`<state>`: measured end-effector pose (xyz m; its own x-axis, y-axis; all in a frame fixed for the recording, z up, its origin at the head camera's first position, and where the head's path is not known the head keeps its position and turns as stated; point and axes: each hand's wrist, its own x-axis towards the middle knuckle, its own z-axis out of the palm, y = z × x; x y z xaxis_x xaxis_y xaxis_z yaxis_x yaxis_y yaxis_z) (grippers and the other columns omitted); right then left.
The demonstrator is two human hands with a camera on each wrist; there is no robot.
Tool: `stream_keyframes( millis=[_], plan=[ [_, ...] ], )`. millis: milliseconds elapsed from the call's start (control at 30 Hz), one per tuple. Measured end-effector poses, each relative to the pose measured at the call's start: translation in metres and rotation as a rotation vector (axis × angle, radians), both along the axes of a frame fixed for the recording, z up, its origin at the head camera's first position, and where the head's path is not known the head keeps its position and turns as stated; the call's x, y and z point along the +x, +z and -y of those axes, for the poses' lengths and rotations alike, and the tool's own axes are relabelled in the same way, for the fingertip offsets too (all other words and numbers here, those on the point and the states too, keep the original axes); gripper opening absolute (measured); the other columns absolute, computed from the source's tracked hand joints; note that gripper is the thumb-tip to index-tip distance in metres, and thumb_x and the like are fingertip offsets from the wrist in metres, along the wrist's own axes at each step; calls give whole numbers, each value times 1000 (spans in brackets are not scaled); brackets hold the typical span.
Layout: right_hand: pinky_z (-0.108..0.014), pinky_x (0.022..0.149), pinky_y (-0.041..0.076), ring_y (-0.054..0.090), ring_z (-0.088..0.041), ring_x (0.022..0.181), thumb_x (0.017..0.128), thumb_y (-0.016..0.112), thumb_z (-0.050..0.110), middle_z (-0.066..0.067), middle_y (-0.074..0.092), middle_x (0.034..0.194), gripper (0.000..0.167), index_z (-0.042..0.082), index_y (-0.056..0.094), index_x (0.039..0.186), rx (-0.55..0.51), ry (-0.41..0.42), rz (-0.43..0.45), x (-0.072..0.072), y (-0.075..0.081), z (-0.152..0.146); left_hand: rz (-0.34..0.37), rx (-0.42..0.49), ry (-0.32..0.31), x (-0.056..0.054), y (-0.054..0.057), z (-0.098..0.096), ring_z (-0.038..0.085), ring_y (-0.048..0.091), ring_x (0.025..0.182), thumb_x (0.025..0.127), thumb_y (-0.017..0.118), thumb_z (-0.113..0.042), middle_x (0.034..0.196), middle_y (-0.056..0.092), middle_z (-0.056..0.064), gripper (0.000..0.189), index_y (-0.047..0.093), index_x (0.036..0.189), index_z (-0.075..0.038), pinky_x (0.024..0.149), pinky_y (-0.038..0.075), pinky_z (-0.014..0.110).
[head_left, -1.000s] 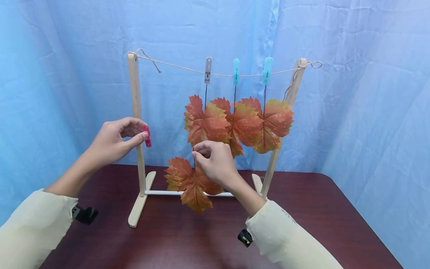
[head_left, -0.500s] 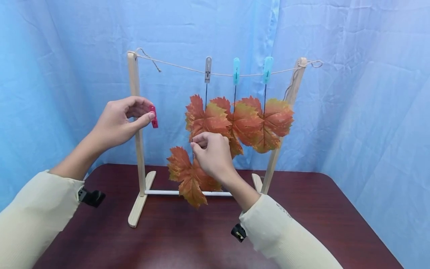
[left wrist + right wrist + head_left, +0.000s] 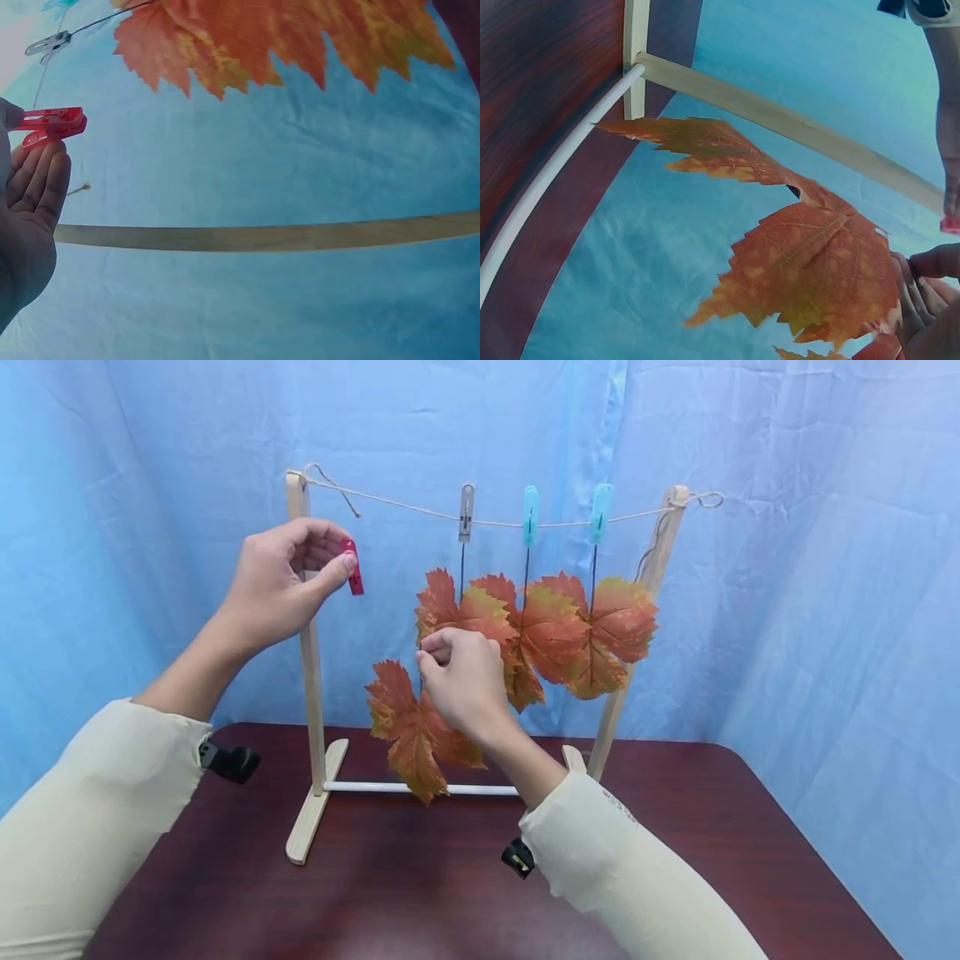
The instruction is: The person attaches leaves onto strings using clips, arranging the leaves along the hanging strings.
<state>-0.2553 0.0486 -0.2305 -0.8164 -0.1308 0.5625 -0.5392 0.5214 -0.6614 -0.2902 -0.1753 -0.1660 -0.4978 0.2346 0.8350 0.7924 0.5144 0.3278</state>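
Observation:
My left hand [image 3: 281, 581] pinches a red clothespin [image 3: 356, 570] between thumb and fingers, in front of the left post and below the string. In the left wrist view the red clothespin [image 3: 56, 124] lies between thumb and fingertips. With thumb and fingertips, my right hand [image 3: 468, 681] grips the dark stem of an orange artificial leaf [image 3: 416, 739], which hangs below it in front of the white bar. The same leaf [image 3: 810, 262] fills the middle of the right wrist view. Behind the right hand, more leaves [image 3: 551, 631] hang from the string.
A thin string [image 3: 405, 508] runs between two wooden posts [image 3: 311, 693]. One grey clothespin [image 3: 467, 512] and two light blue clothespins [image 3: 530, 516] hold leaf stems on it. A white bar [image 3: 360, 787] joins the stand's feet on the dark red table [image 3: 675, 843]. Blue curtain [image 3: 825, 568] surrounds it.
My left hand has risen with the red clothespin and shifted slightly right, toward the string. My right hand has lifted the leaf a little and moved it slightly left.

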Motion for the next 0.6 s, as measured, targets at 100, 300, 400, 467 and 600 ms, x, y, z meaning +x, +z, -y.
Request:
stream_keyframes(
  millis=[100,300,400,467,600],
  plan=[
    [-28,58,53,65,-13,73,100,69,15,-3,74,90,17,2,75,107,-10,-5,14,0,3,3,-18,16,-5,-1,7,-4,7,63,87,98,69,-11,100,69,10,25,68,117,4,79,51,14],
    [-25,64,54,66,-13,76,100,69,16,-3,74,90,16,3,76,107,-3,-26,5,-2,9,8,-35,7,14,-2,22,-12,7,62,87,99,68,-15,101,70,10,27,68,117,4,82,50,15],
    [-26,67,54,66,-13,76,100,68,16,-2,74,90,15,4,76,106,17,-41,-7,-4,13,10,-37,-5,20,-1,30,-17,6,63,88,100,68,-18,101,70,8,28,69,118,3,84,51,16],
    [-27,70,53,66,-12,76,100,68,15,-2,74,90,15,4,76,107,26,-45,-11,-6,15,11,-51,-15,14,-1,34,-20,5,63,88,100,68,-18,101,70,8,27,69,117,4,84,51,16],
    [-27,74,55,67,-12,78,99,69,15,-3,75,92,16,4,77,108,28,-49,-19,-9,21,15,-97,-25,0,-1,44,-23,5,62,87,100,67,-14,101,70,11,26,68,117,5,85,51,15]
  ],
)
